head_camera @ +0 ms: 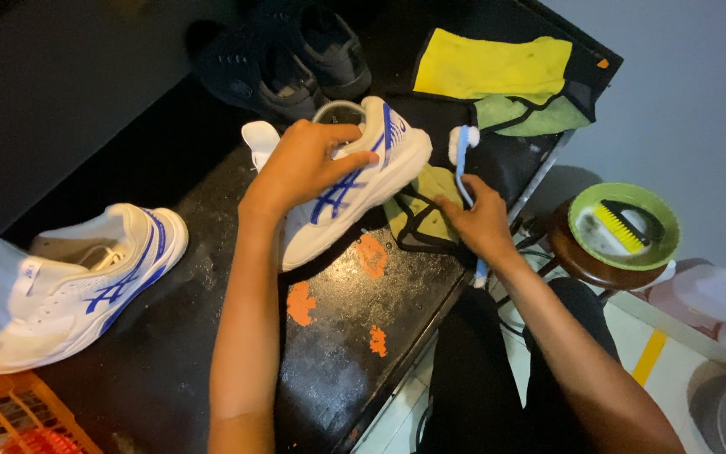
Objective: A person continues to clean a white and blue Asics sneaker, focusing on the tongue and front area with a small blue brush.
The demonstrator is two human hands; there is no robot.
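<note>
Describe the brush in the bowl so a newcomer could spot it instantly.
Start at the dark table, then look right past its edge to the round brown stool. On it sits a green bowl holding the scrub brush. Yellow bristles and a dark back distinguish it from the blue-handled toothbrush in the right hand.

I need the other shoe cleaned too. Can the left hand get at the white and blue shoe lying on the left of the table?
Probably yes, once freed: the left hand grips a shoe now; bare table separates it from the other shoe.
</note>
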